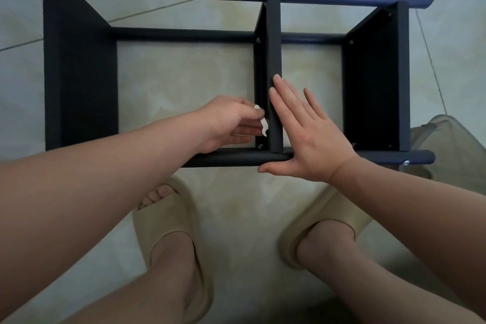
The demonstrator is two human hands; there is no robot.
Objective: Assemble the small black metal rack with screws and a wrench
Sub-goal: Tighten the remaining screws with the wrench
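One black rack (79,73) stood on the tiled floor (184,73), filling the upper half of the frame. It had three upright panels: one at the left, one at the right and a middle panel (274,47). Three round rails ran across them.

The left hand (226,123) reached in at the centre, its fingers (259,112) pinching one small white wrench (263,123) just left of the middle panel. Two screws (258,40) showed on that panel's left face, one high and one low.

The right hand (310,139) lay flat, fingers straight and slightly spread, on the middle panel's edge. Its thumb lay along the front rail (236,159).

Two beige slippers (168,218) sat in the lower half.
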